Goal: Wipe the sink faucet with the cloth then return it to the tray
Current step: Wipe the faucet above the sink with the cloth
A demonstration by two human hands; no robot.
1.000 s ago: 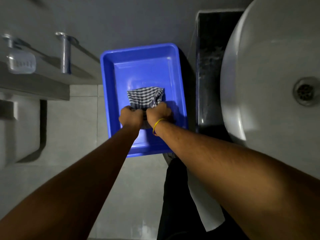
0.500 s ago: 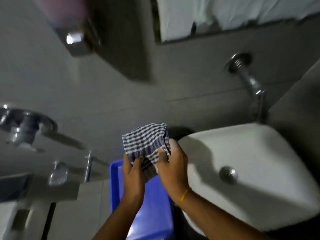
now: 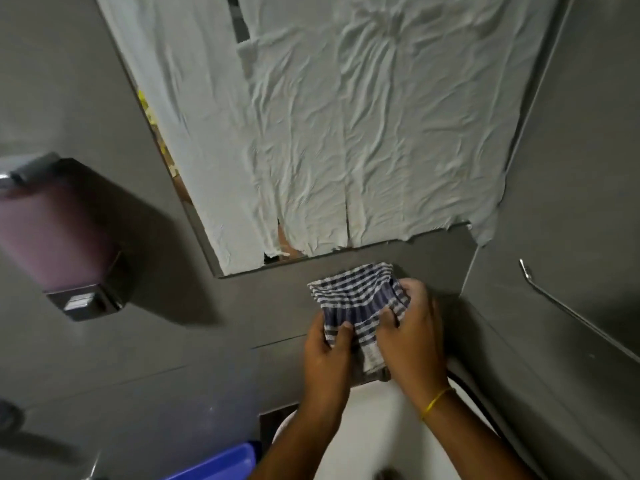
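A blue-and-white checked cloth is bunched against the grey wall, just under the covered mirror and above the white sink. My left hand grips its lower left part. My right hand grips its right side, a yellow band on the wrist. The faucet is hidden behind the cloth and my hands. Only a corner of the blue tray shows at the bottom edge, left of the sink.
A mirror covered with crumpled white paper fills the wall above. A purple soap dispenser hangs on the left wall. A metal rail runs along the right wall. The sink drain shows at the bottom.
Both hands lifted the cloth out of the blue tray, carried it up and right over the sink, and now hold it against the wall where the faucet stood. The view tilted upward.
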